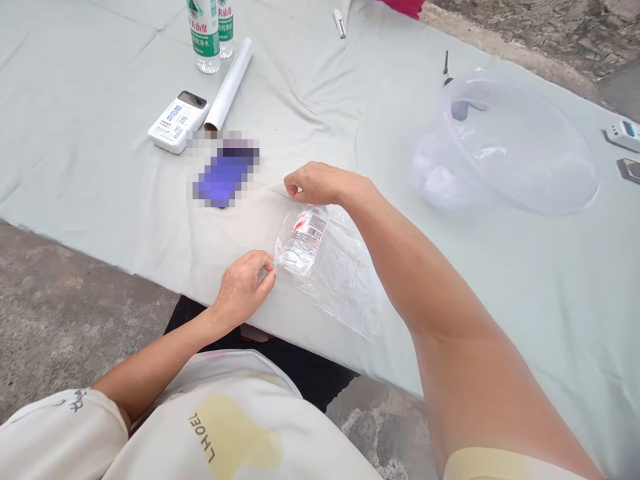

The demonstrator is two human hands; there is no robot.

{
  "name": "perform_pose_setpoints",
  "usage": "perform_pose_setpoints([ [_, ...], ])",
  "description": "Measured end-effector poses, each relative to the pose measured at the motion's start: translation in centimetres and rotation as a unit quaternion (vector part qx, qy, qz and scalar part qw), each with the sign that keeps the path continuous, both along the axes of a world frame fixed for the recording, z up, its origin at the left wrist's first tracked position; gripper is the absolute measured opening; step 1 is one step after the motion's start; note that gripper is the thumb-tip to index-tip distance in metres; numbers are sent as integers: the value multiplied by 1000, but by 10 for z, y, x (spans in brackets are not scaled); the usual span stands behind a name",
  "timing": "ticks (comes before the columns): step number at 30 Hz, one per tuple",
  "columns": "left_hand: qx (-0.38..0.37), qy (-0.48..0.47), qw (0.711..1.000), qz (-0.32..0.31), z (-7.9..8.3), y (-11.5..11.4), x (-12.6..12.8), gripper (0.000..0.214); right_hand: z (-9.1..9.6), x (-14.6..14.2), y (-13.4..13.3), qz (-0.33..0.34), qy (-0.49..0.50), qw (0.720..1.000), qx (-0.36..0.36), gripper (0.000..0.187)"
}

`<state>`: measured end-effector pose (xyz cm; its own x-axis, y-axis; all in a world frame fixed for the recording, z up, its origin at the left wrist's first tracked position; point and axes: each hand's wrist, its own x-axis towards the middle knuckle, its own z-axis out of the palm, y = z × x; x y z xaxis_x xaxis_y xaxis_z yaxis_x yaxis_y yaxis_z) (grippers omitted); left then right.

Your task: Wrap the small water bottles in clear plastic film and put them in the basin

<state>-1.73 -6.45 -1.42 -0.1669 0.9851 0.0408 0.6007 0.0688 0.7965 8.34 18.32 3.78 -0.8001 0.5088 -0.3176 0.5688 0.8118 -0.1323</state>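
A small clear water bottle (pixel 301 241) with a red and white label lies on its side on a sheet of clear plastic film (pixel 345 283), near the front edge of the pale green cloth (pixel 100 160). My left hand (pixel 243 288) pinches the film's edge at the bottle's near end. My right hand (pixel 317 184) pinches the film at the bottle's far end, fingers closed. The film partly wraps the bottle.
A large clear plastic basin (pixel 505 143) lies tilted at the right. Behind are a white roll (pixel 229 85), a white power bank (pixel 177 121), a blurred-out purple item (pixel 226 173) and two upright water bottles (pixel 205 33). Small devices (pixel 624 135) sit at the far right. Concrete ground (pixel 55 307) lies beside the cloth.
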Motion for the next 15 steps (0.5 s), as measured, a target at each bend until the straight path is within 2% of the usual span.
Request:
perform_pose_setpoints([
  [3,48,-31,998,6,-5,-1,9,9,14,14,-7,-32,10,999,-22,13],
  [6,114,6,993,8,-11,0,19,10,21,31,-13,-45,64,996,-35,24],
  [10,209,87,974,-19,-16,2,29,16,18,54,-18,-24,137,990,-31,32],
  [15,258,151,951,-81,-16,9,40,20,8,83,-25,-24,207,978,-6,35],
])
